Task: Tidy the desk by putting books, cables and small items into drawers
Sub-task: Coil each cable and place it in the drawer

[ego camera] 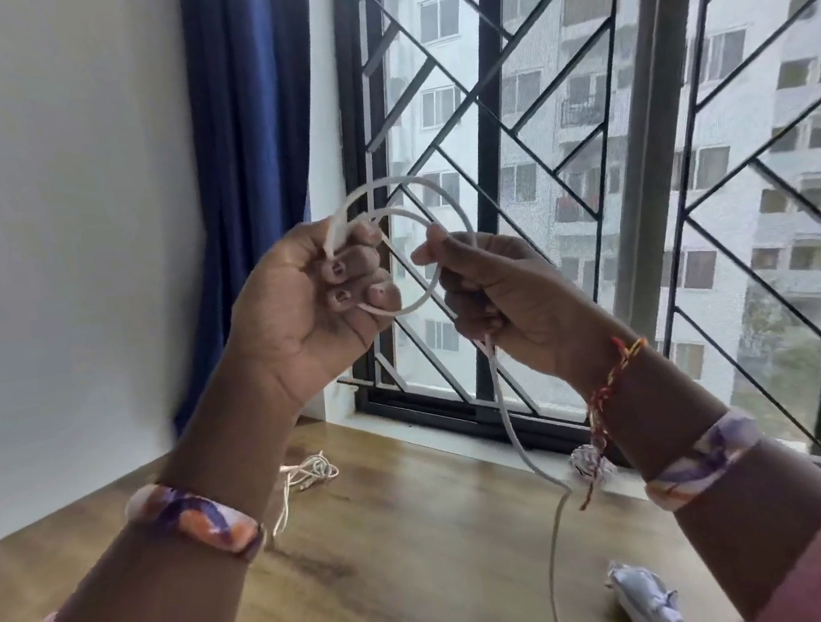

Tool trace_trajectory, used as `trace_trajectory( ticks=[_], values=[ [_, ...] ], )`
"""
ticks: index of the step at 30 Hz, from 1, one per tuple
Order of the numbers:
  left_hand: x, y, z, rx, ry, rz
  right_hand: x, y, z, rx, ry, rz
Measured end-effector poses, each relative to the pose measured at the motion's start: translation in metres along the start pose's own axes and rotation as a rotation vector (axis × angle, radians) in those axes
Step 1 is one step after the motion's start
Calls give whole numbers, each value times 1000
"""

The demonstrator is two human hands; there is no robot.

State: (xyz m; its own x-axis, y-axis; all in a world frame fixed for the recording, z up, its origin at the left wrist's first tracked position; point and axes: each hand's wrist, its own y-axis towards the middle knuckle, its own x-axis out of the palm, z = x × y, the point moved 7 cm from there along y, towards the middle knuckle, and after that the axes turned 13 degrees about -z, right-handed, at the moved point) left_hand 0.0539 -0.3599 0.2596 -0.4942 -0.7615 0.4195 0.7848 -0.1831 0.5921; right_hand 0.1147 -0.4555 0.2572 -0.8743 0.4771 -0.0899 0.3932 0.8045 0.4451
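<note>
White cable [438, 214] — half-coiled above the desk [401, 544], gripped by left hand [313, 297] and right hand [499, 294], tail hanging; second cable [309, 473] and wrappers [646, 602] not yet stowed — drawers unseen.

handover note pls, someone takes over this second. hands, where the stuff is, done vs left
Left hand: grips the coiled loops of the white cable, held up over the desk.
Right hand: grips the same cable, feeding it; the tail hangs down to the desk.
On the desk: a tangled second cable, a crumpled wrapper, a small crumpled item by the window sill.
Done: a couple of loops wound.
Left: finish coiling, then stow everything. No drawer in view.
</note>
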Motion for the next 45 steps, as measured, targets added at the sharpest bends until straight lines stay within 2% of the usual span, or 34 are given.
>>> trace_trajectory(
  ticks=[7,12,17,19,22,25,28,30,32,33,34,35,36,37,38,40,42,45],
  values=[
    [27,-15,-5,-77,-21,-155,9,3,-1,135,-157,-89],
    [27,-25,-1,-31,109,-6,18,7,-3,83,-41,-168],
    [32,-37,1,-68,110,12,24,6,-15,28,78,-404],
    [32,-41,3,-82,164,29,22,7,-24,-9,125,-429],
    [29,-42,16,35,220,86,12,7,-34,-48,151,-388],
    [14,-42,38,229,80,193,3,1,-43,-69,88,-392],
    [-22,-48,62,424,-51,426,-12,-10,-45,-2,-89,-365],
    [-46,-52,70,485,60,627,-19,-19,-44,65,-225,-355],
    [-56,-53,72,489,360,759,-25,-25,-44,93,-249,-317],
    [-52,-53,76,485,687,816,-25,-28,-46,89,-242,-288],
    [-40,-49,77,461,1119,827,-26,-30,-50,77,-232,-256],
    [-26,-40,69,395,1521,763,-25,-31,-55,59,-220,-215],
    [-15,-29,55,301,1790,633,-26,-30,-62,34,-207,-164],
    [-9,-18,37,161,1887,461,-30,-30,-69,3,-197,-100],
    [-5,-10,19,15,1830,287,-35,-30,-76,-28,-196,-22],
    [10,-3,-11,-181,1528,33,-49,-30,-87,-60,-226,157],
    [34,-4,-21,-204,1176,-79,-60,-33,-93,-68,-288,293],
    [73,-8,-18,-112,660,-224,-63,-37,-89,-52,-404,346]
  ],
)
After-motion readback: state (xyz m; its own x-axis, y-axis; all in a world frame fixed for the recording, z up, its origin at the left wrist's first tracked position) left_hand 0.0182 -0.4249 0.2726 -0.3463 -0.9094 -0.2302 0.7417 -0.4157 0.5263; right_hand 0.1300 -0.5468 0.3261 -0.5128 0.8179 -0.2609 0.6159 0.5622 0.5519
